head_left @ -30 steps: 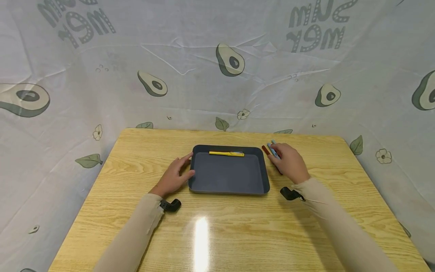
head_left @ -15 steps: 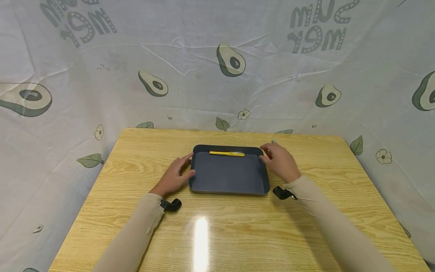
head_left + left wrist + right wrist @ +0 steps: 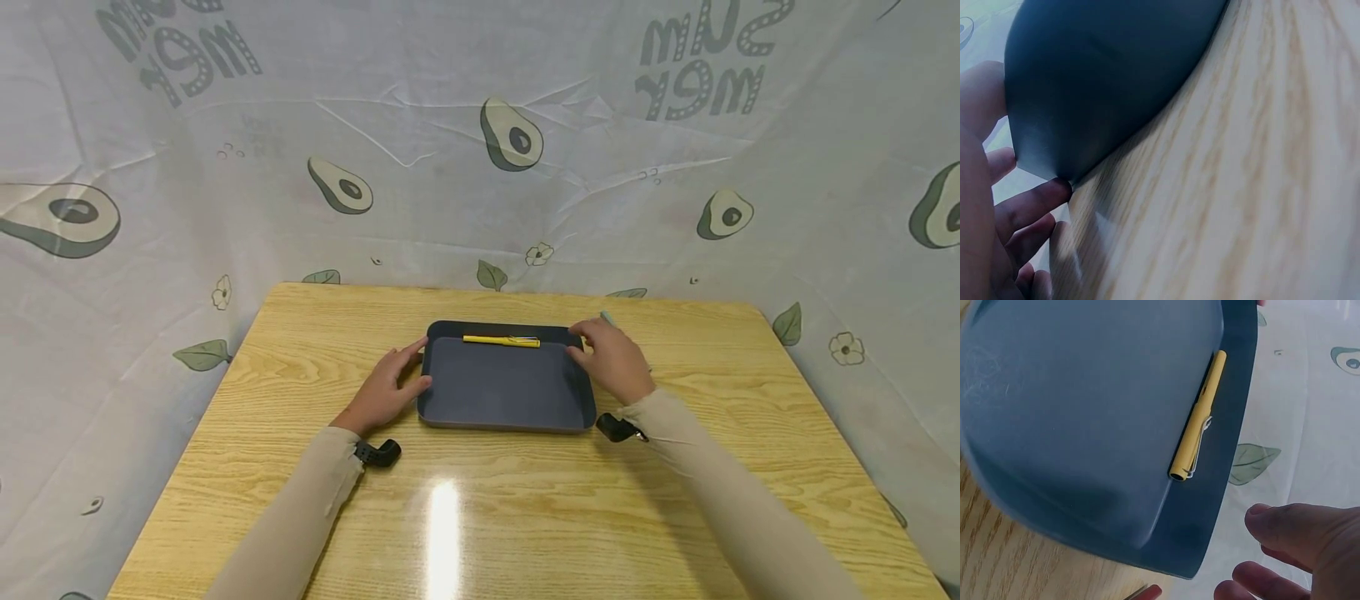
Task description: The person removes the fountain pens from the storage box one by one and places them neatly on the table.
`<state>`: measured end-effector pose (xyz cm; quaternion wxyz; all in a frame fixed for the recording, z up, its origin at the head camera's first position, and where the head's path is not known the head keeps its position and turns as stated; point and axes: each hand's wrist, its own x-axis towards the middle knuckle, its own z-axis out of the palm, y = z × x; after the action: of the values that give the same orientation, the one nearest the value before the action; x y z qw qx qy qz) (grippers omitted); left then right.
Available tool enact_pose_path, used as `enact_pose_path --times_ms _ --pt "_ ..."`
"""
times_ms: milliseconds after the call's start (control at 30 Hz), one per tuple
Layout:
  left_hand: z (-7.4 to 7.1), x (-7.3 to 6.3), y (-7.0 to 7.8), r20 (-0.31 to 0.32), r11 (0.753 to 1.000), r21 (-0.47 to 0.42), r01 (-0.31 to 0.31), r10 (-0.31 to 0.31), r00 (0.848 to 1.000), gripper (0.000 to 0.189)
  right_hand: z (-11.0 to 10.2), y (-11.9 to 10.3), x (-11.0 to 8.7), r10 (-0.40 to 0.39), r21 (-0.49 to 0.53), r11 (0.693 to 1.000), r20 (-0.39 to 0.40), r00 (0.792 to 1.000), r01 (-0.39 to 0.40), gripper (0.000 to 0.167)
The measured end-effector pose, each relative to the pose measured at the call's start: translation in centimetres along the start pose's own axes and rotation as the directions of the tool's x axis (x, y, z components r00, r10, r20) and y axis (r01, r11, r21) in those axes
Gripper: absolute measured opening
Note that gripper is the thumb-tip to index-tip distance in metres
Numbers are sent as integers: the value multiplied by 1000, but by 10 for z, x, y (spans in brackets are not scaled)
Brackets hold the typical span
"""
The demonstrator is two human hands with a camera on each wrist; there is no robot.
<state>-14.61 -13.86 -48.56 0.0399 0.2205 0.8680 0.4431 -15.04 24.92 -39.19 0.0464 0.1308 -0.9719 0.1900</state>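
My left hand [image 3: 380,390] rests against the left end of a dark grey tray [image 3: 506,392], thumb and fingers spread along its rim. In the left wrist view its fingertips touch the tray's outer wall [image 3: 1104,81]. Inside the tray, by the back wall, lies a yellow pen [image 3: 501,341] with a silver clip. My right hand [image 3: 613,360] is at the tray's back right corner. The right wrist view shows thumb and fingers apart, with nothing visible between them. A red pen end [image 3: 1154,592] shows below the tray there. A light blue pen [image 3: 607,317] is mostly hidden behind the right hand.
The tray sits on a light wooden table [image 3: 495,500]. Behind and at both sides hangs a pale cloth [image 3: 420,225] printed with avocados and leaves, close to the table's back edge.
My right hand has moved left from the pens beside the tray to the tray's back right corner, covering most of the pens from the head view. The left hand has stayed put.
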Motion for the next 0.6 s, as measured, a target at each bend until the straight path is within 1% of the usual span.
enact_pose_path --times_ms 367,600 --pt "3 -2 -6 -1 1000 4 -22 22 1000 70 4 -1 -2 9 -4 1000 10 1000 -9 35" --pt "3 -2 -7 -7 1000 2 -24 24 1000 69 8 -2 -2 0 1 1000 -3 1000 0 34"
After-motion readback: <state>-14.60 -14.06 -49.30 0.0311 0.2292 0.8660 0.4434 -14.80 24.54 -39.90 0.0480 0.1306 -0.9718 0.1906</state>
